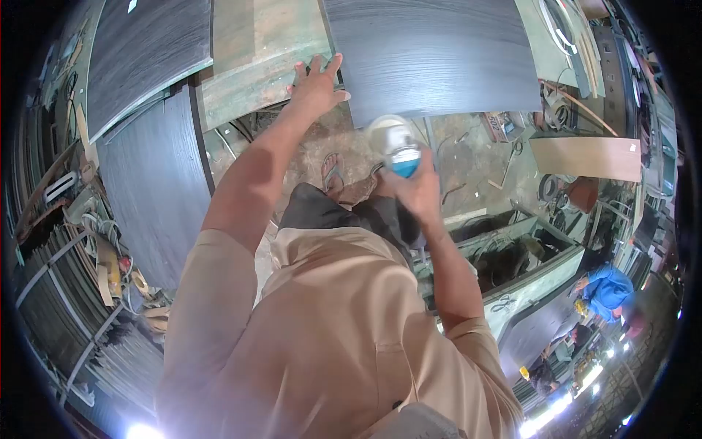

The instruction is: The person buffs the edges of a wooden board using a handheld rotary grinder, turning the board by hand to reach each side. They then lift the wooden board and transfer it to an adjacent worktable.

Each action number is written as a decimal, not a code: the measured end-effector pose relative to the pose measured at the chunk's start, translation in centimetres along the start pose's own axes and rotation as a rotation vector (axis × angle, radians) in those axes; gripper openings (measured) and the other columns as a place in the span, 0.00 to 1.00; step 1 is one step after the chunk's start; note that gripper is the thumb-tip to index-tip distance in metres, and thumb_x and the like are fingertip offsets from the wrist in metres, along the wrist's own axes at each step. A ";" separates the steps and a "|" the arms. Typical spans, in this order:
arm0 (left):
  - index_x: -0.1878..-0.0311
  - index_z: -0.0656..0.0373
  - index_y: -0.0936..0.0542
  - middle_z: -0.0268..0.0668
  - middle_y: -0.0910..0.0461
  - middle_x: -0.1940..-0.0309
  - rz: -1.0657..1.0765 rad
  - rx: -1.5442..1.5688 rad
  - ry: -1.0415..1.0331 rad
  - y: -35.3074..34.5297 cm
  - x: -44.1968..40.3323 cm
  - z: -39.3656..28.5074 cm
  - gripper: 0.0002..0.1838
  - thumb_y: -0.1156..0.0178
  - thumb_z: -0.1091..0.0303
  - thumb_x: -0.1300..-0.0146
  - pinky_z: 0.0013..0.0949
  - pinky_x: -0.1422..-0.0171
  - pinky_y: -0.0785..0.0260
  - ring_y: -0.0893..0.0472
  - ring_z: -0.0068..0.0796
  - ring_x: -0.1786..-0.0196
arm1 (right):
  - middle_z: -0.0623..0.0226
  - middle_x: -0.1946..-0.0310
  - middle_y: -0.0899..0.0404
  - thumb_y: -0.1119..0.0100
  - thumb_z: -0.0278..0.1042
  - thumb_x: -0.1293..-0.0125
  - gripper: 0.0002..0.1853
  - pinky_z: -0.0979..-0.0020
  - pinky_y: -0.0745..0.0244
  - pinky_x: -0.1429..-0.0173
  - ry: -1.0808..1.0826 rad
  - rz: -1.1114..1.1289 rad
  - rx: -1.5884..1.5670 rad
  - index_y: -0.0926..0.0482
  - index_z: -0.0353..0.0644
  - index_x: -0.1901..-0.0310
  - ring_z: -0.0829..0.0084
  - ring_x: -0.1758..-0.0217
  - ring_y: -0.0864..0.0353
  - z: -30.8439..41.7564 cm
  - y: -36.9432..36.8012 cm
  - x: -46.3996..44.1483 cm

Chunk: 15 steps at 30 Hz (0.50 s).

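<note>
My right hand (419,186) is closed around a small blue and silver power tool (401,155), which looks like a trim router. Its pale round end is smeared by motion and sits just off the near left corner of a dark wood-grain panel (439,58). I cannot tell whether the tool touches the panel. My left hand (316,88) has its fingers spread, reaching over the left edge of that panel, beside the greenish worn tabletop (256,73). Nothing shows in the left hand.
More dark panels lie at the left, one flat (150,55) and one leaning (150,175). A long open box (530,274) holding cables and tools stands at my right. A light board (585,157) lies beyond it. A person in blue (608,289) is farther right.
</note>
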<state>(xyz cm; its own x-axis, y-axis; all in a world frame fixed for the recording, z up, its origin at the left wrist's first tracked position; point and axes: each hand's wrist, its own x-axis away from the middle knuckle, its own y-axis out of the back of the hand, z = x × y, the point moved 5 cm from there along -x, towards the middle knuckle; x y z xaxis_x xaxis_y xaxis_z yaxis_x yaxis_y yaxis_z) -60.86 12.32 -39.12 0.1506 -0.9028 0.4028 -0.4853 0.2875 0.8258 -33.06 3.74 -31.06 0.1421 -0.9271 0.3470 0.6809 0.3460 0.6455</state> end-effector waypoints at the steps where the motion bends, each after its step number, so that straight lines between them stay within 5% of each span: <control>1: 0.15 0.30 0.50 0.48 0.53 0.15 0.011 0.006 0.002 0.1 0.0 0.0 0.50 0.30 0.46 0.34 0.80 0.27 0.39 0.54 0.73 0.17 | 0.40 0.51 0.15 0.24 0.46 0.45 0.44 0.49 0.22 0.40 -0.007 -0.005 -0.008 0.35 0.46 0.29 0.42 0.46 0.14 0.5 -1.1 0.4; 4: 0.15 0.34 0.50 0.52 0.48 0.17 0.027 -0.063 0.019 0.9 0.5 -0.6 0.52 0.30 0.42 0.36 0.70 0.24 0.37 0.48 0.78 0.20 | 0.40 0.48 0.17 0.22 0.42 0.46 0.44 0.49 0.22 0.38 -0.072 0.156 0.147 0.34 0.50 0.29 0.42 0.43 0.16 1.2 -3.9 1.1; 7: 0.15 0.34 0.49 0.52 0.48 0.17 -0.028 -0.073 -0.038 0.1 -0.2 0.1 0.52 0.30 0.42 0.36 0.72 0.24 0.38 0.48 0.78 0.20 | 0.37 0.47 0.18 0.24 0.42 0.48 0.46 0.45 0.24 0.38 0.004 0.197 0.153 0.37 0.52 0.28 0.37 0.42 0.18 1.9 -4.3 1.2; 12: 0.15 0.34 0.49 0.51 0.49 0.17 -0.038 -0.054 -0.046 -0.3 -0.3 0.4 0.52 0.31 0.41 0.36 0.74 0.26 0.37 0.50 0.78 0.19 | 0.45 0.53 0.14 0.21 0.43 0.45 0.42 0.54 0.19 0.46 -0.060 -0.013 0.026 0.32 0.44 0.32 0.51 0.50 0.12 -0.6 0.6 -0.5; 15: 0.14 0.33 0.50 0.52 0.49 0.17 -0.008 -0.042 -0.003 0.4 0.3 -0.3 0.52 0.31 0.41 0.35 0.75 0.26 0.37 0.50 0.78 0.19 | 0.40 0.53 0.14 0.23 0.46 0.45 0.45 0.51 0.20 0.43 -0.123 -0.121 -0.028 0.35 0.45 0.28 0.43 0.46 0.13 -2.2 3.3 -1.4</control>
<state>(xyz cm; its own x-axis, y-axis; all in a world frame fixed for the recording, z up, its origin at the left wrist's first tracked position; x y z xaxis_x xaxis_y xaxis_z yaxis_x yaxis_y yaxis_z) -60.75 12.26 -38.61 0.1520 -0.9060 0.3951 -0.4477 0.2933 0.8447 -29.42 5.87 -30.89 -0.0297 -0.9365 0.3494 0.7079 0.2270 0.6688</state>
